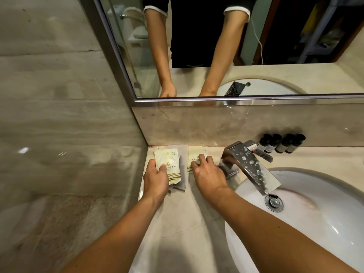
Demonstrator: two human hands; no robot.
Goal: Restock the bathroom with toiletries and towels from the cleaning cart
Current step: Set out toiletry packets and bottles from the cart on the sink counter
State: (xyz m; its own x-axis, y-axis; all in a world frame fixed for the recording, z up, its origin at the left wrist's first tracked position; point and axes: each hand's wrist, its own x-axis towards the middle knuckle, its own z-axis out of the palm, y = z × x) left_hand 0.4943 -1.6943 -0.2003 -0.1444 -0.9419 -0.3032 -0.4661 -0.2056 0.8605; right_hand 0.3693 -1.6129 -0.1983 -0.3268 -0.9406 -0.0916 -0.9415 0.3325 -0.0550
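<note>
Now the left hand (155,178) has its grip pinched on a white sachet (167,164) printed with a gold flower and unreadable characters, atop grey packets in the tabletop (183,223) corner, while the right hand (208,172), fingers spread, presses a second sachet (194,157) beside the faucet (248,162), both forearms reaching forward.
</note>
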